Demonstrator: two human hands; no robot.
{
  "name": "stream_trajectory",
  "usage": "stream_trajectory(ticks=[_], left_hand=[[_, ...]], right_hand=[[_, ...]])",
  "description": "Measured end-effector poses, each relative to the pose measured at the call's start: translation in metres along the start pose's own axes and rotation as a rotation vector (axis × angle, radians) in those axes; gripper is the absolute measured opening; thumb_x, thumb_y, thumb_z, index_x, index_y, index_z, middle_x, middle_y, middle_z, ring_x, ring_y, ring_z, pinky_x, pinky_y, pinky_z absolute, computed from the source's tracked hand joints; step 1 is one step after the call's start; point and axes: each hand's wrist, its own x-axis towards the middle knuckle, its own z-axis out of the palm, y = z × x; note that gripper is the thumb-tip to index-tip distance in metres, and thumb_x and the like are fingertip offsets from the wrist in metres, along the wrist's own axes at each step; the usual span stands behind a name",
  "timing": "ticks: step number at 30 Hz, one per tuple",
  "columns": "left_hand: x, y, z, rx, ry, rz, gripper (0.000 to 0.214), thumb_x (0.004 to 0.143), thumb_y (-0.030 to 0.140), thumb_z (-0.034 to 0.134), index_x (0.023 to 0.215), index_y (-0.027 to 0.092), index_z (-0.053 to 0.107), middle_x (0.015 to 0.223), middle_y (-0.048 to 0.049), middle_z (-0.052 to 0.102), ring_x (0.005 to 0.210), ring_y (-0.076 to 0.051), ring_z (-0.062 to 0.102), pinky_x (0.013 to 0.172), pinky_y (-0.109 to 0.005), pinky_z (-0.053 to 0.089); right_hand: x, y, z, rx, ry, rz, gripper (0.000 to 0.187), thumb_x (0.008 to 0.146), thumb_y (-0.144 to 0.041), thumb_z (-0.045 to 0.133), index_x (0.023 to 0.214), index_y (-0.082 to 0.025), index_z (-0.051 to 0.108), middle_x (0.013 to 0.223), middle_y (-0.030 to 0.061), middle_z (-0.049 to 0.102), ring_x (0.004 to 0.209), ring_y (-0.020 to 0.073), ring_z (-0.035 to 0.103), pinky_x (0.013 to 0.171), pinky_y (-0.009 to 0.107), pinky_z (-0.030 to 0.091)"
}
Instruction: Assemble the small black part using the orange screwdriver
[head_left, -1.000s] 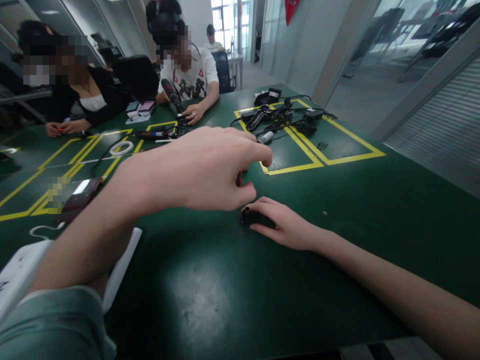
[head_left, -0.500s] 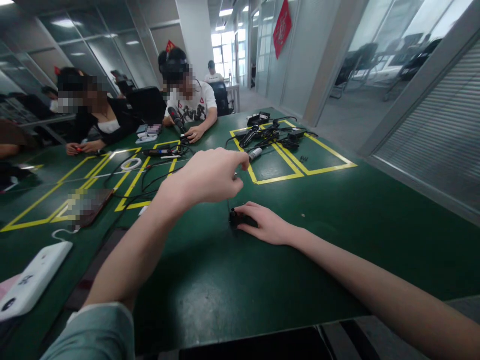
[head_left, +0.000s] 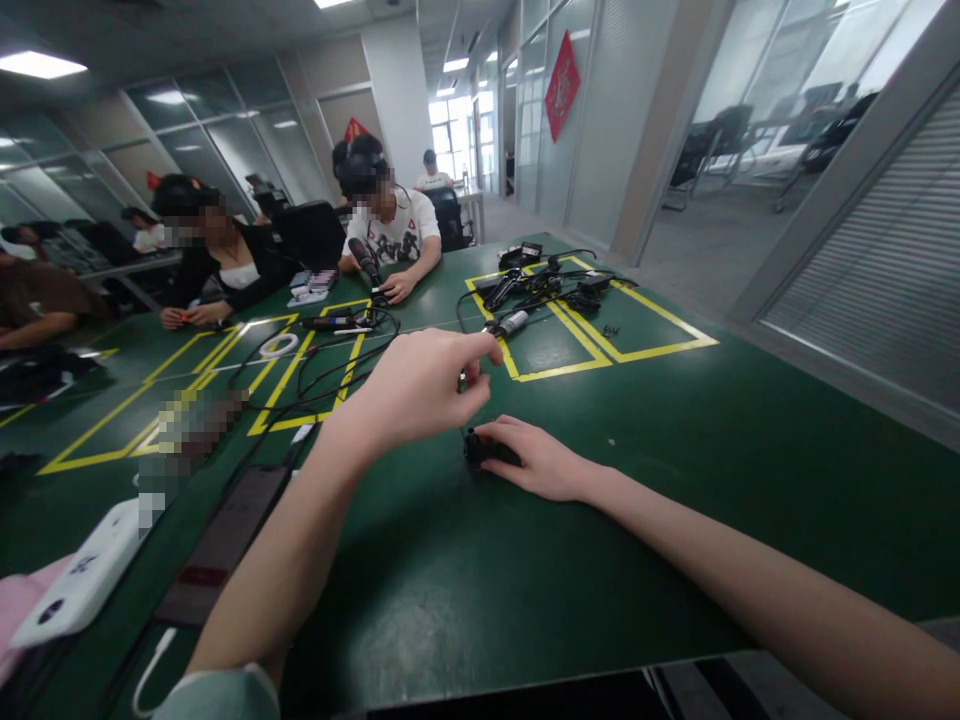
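My left hand (head_left: 427,385) hovers over the table with thumb and forefinger brought together around a thin-shafted tool (head_left: 463,378). Most of the tool is hidden by the fingers, so its exact kind does not show. Its narrow shaft points down to a small black part (head_left: 472,447) with a short upright stub. My right hand (head_left: 536,460) rests on the green table and pinches this black part from the right, thumb on the near side and fingers on the far side. Its right portion lies under my palm.
Black cables and tools (head_left: 536,285) lie by yellow tape outlines, with a grey cylinder (head_left: 514,322) nearby. On the left are a phone (head_left: 225,550), a white power strip (head_left: 79,575) and a white ring (head_left: 278,346). Co-workers, including one in a white shirt (head_left: 409,225), sit across the table.
The view has shifted, so the table and hands appear slightly lower and more of the phone shows at left. Both hands keep nearly the same pose around the black part.
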Motion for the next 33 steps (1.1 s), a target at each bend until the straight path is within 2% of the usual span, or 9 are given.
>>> stream_trajectory(ticks=[9,13,16,20,23,26,28,31,33], left_hand=[[-0.002,-0.007,0.013,-0.061,0.141,0.133,0.043,0.081,0.003,0.043,0.112,0.020,0.068,0.111,-0.0064,0.068,0.090,-0.017,0.065,0.074,-0.028,0.048],[-0.005,-0.003,0.011,-0.081,0.129,0.117,0.030,0.085,0.010,0.048,0.105,0.019,0.068,0.113,-0.0080,0.066,0.091,-0.019,0.064,0.076,-0.029,0.050],[-0.010,0.004,0.007,-0.232,0.067,0.163,0.036,0.079,0.010,0.053,0.112,0.018,0.065,0.119,-0.0095,0.064,0.104,-0.022,0.063,0.085,-0.031,0.054],[-0.011,0.005,0.005,-0.486,0.059,0.194,0.053,0.082,0.000,0.040,0.128,0.019,0.059,0.136,-0.0106,0.060,0.128,-0.019,0.058,0.104,-0.033,0.053],[-0.007,-0.001,0.006,-0.711,0.022,0.136,0.049,0.091,0.004,0.041,0.133,0.022,0.059,0.143,-0.0095,0.061,0.133,-0.019,0.059,0.103,-0.032,0.055],[-0.003,-0.007,0.009,-0.925,-0.073,0.040,0.028,0.097,0.021,0.052,0.122,0.018,0.064,0.112,-0.0092,0.074,0.087,-0.015,0.073,0.072,-0.026,0.058],[-0.002,-0.008,0.012,-1.005,-0.117,-0.033,0.022,0.096,0.035,0.061,0.105,0.015,0.067,0.072,-0.0008,0.068,0.051,-0.009,0.057,0.050,-0.021,0.045],[0.000,-0.008,0.014,-1.145,-0.134,-0.104,0.024,0.091,0.041,0.063,0.085,0.017,0.061,0.052,0.0088,0.039,0.044,-0.007,0.036,0.048,-0.021,0.038],[0.000,-0.008,0.013,-1.227,-0.149,-0.095,0.019,0.092,0.035,0.053,0.085,0.018,0.059,0.060,0.0060,0.041,0.052,-0.010,0.042,0.056,-0.024,0.045]], right_hand=[[-0.003,0.002,-0.001,0.034,0.005,-0.012,0.031,0.093,-0.022,0.065,0.124,-0.018,0.066,0.112,0.0127,0.073,0.105,0.0284,0.068,0.094,0.049,0.059],[-0.005,0.006,0.001,0.033,0.004,-0.016,0.031,0.093,-0.021,0.065,0.124,-0.019,0.065,0.112,0.0116,0.073,0.105,0.0278,0.068,0.093,0.048,0.059],[-0.006,0.007,0.002,0.047,0.018,-0.022,0.030,0.093,-0.021,0.065,0.123,-0.020,0.065,0.112,0.0110,0.072,0.105,0.0279,0.068,0.092,0.047,0.059],[-0.006,0.005,0.000,0.049,0.005,-0.009,0.031,0.094,-0.020,0.064,0.124,-0.019,0.064,0.109,0.0111,0.071,0.103,0.0267,0.068,0.092,0.046,0.059],[-0.005,0.004,-0.001,0.038,-0.004,0.003,0.031,0.094,-0.021,0.064,0.125,-0.019,0.065,0.109,0.0109,0.072,0.102,0.0264,0.068,0.091,0.046,0.060],[-0.005,0.005,0.000,0.036,0.009,-0.001,0.031,0.094,-0.022,0.065,0.125,-0.019,0.065,0.112,0.0117,0.072,0.105,0.0274,0.068,0.094,0.047,0.059],[-0.005,0.005,0.000,0.042,0.014,-0.007,0.031,0.094,-0.023,0.065,0.125,-0.019,0.065,0.111,0.0115,0.072,0.104,0.0271,0.068,0.093,0.047,0.059],[-0.005,0.005,-0.001,0.056,0.006,-0.016,0.031,0.095,-0.024,0.064,0.126,-0.019,0.065,0.110,0.0111,0.072,0.104,0.0265,0.068,0.092,0.045,0.059],[-0.005,0.005,-0.001,0.059,-0.001,-0.019,0.031,0.095,-0.024,0.064,0.126,-0.019,0.065,0.110,0.0113,0.072,0.104,0.0265,0.068,0.093,0.045,0.059]])
